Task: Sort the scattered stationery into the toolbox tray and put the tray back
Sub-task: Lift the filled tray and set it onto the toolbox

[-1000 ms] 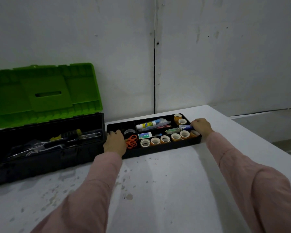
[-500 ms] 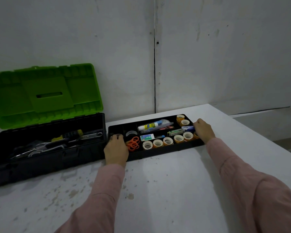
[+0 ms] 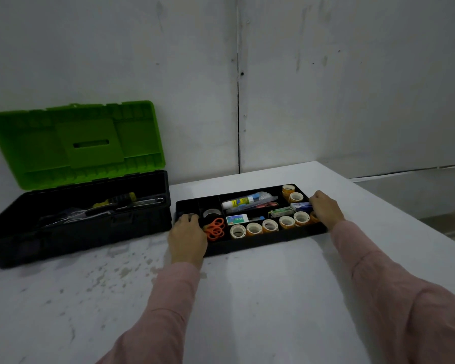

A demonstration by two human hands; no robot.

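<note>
- Left hand (image 3: 188,237): fingers curl over the left end of the tray and grip its rim; the thumb side is hidden.
- Right hand (image 3: 326,210): fingers curl over the tray's right end, beside the outermost tape roll. It appears to grip the rim, but the fingertips themselves are hidden.
- Tray (image 3: 260,243): black and compartmented. It sits flat on the desk just right of the toolbox, held at both ends.
- Tray contents:
  - orange scissors (image 3: 215,228) next to the left hand
  - a grey tape roll (image 3: 212,213) behind the scissors
  - a row of tape rolls (image 3: 269,225) along the front, with two more at the far right corner
  - a glue stick (image 3: 237,202) in the long rear compartment
  - small boxes in the middle, their labels too small to read
- Desk (image 3: 247,298): white with a scuffed top; no loose stationery shows on it.
- Toolbox (image 3: 76,232): black base holding a yellow-handled screwdriver (image 3: 116,202) and other metal tools. The green lid (image 3: 76,143) stands open against the wall.
- Step in hand: sorting looks finished, and the two-handed hold suggests the tray is about to be put back.
- Next move: lift the tray level, carry it left over the open base, line up its edges and lower it squarely. Tilting could make the rolls shift between compartments.
</note>
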